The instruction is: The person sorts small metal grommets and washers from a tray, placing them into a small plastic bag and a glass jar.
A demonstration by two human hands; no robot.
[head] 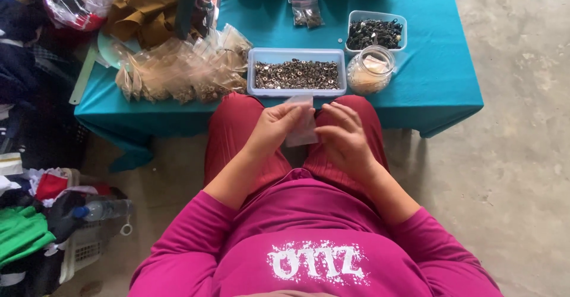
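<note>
Over my red-trousered lap, my left hand (274, 126) and my right hand (344, 135) both pinch a small clear plastic bag (301, 124) between them. The left holds its left edge, the right its right edge. Just beyond my knees, on the teal-covered low table (439, 83), stands a clear rectangular tray (297, 74) filled with small metal pieces. I cannot tell whether anything lies inside the bag.
A pile of filled small clear bags (178, 71) lies left of the tray. A glass jar (369, 70) and a smaller tub of dark pieces (376, 33) stand to its right. Brown cloth (145, 9) sits at the back left. Clothes and a water bottle (101, 210) lie on the floor left.
</note>
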